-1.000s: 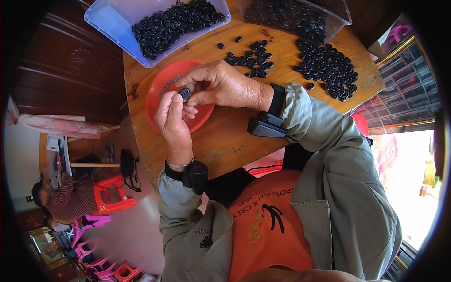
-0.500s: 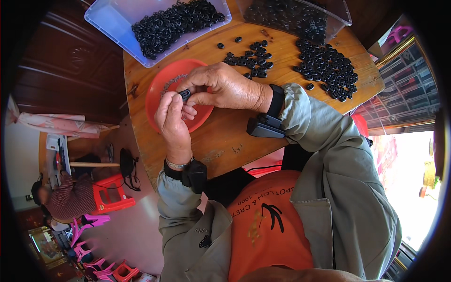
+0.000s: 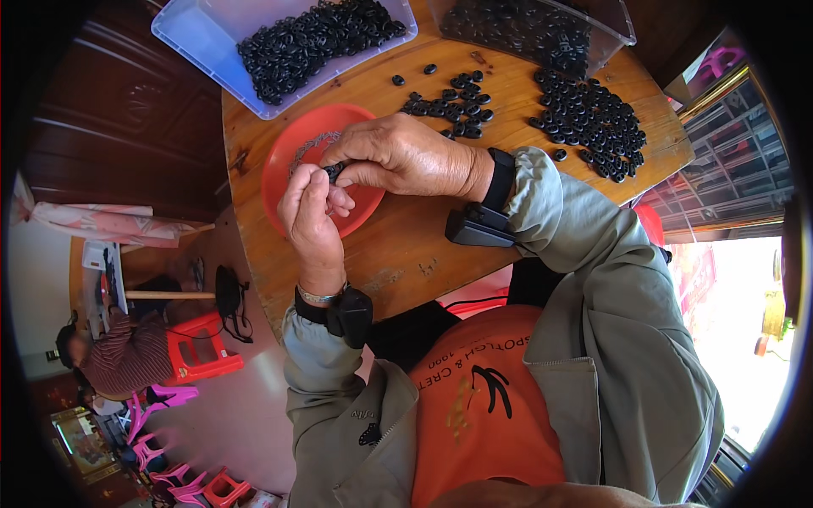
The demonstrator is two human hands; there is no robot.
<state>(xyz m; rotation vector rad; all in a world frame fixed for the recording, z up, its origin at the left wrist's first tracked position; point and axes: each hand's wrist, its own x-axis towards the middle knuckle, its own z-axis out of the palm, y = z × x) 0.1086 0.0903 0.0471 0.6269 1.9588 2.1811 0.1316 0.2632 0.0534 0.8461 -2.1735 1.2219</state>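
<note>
Both my hands meet over a red-orange bowl (image 3: 279, 161) that holds small silvery metal pieces (image 3: 313, 148). Between the fingertips is a small black oval plastic part (image 3: 334, 172), mostly covered now by the fingers. My left hand (image 3: 313, 216) pinches it from the near left side with thumb and forefinger. From the right, my right hand (image 3: 406, 157) grips the same part with thumb and bent fingers. Loose black oval parts (image 3: 457, 106) lie on the table beyond my right hand. A denser pile of like parts (image 3: 589, 123) spreads farther right.
A translucent bin (image 3: 207, 63) of black parts stands at the back left of the wooden table (image 3: 398, 262). Another clear box (image 3: 611, 38) with black parts is at the back right. To the left, a seated person (image 3: 127, 356) is near a red stool (image 3: 199, 351).
My right fingers have closed farther over the black part, so less of it shows. Both hands otherwise keep nearly the same place over the bowl.
</note>
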